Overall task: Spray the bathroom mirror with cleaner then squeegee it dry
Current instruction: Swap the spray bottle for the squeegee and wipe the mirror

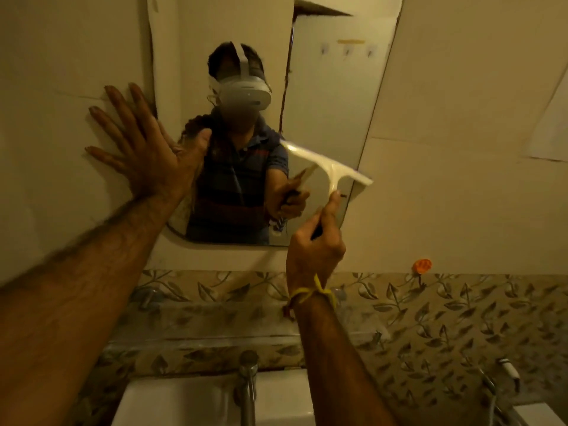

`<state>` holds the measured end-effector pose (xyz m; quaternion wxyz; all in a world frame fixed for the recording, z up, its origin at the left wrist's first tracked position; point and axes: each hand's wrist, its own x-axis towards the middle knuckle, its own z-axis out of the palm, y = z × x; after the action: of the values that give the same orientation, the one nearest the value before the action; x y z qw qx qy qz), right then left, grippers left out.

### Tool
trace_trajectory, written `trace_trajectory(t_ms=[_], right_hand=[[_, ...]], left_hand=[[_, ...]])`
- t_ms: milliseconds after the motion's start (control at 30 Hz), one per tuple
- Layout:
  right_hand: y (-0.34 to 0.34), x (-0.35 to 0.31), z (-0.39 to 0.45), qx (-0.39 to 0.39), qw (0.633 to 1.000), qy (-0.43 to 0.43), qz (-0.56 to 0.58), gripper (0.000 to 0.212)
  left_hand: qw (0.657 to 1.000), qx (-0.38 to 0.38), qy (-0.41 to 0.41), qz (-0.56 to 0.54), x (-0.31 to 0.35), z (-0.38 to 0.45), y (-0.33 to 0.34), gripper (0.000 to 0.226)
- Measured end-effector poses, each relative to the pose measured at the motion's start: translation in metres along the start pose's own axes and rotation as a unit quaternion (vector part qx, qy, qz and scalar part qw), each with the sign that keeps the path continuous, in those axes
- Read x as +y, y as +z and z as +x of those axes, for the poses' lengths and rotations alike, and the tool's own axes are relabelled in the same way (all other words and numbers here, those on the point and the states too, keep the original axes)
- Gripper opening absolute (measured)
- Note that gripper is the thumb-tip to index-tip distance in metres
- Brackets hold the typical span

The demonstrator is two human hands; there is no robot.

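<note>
My left hand point(144, 155) lies flat on the wall beside the mirror point(325, 96); my right hand point(315, 244) holds the squeegee point(325, 167) against its lower right, above the tap point(247, 382).

The walls point(445, 87) were plain cream tile under dim yellowish light. A leaf-patterned tile band point(430, 327) ran below. A white basin point(190, 404) with a chrome tap point(247, 382) stood beneath, and an orange hook point(422, 265) was fixed to the wall.
</note>
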<state>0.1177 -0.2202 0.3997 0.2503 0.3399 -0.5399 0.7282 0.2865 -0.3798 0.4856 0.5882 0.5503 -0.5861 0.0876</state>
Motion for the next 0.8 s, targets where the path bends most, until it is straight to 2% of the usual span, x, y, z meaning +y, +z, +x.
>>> trace_trajectory(t_ms=[167, 233, 400, 533, 600, 733, 800], right_hand=[[0.023, -0.021, 0.023, 0.032, 0.999, 0.015, 0.004, 0.053], [0.029, -0.028, 0.025, 0.018, 1.0, 0.022, 0.004, 0.052], [0.014, -0.023, -0.033, -0.066, 0.996, -0.051, -0.022, 0.055], [0.036, -0.048, 0.013, -0.04, 0.997, -0.062, -0.029, 0.055], [0.039, -0.054, 0.02, -0.046, 0.995, -0.079, -0.045, 0.054], [0.017, -0.043, -0.036, -0.146, 0.981, -0.099, -0.079, 0.06], [0.022, -0.047, -0.039, -0.165, 0.977, -0.106, -0.079, 0.059]], left_hand=[[1.0, -0.01, 0.011, 0.009, 0.0, -0.002, -0.005, 0.12], [1.0, -0.019, 0.015, 0.011, -0.001, -0.002, -0.008, 0.12], [0.999, -0.035, 0.031, -0.005, -0.006, -0.003, -0.011, 0.12], [0.999, -0.025, 0.043, -0.003, -0.01, 0.004, -0.012, 0.122], [0.998, -0.014, 0.059, -0.019, -0.015, 0.011, -0.012, 0.116], [0.996, -0.001, 0.083, -0.033, -0.028, 0.015, -0.006, 0.09], [0.996, -0.007, 0.086, -0.025, -0.029, 0.015, -0.005, 0.082]])
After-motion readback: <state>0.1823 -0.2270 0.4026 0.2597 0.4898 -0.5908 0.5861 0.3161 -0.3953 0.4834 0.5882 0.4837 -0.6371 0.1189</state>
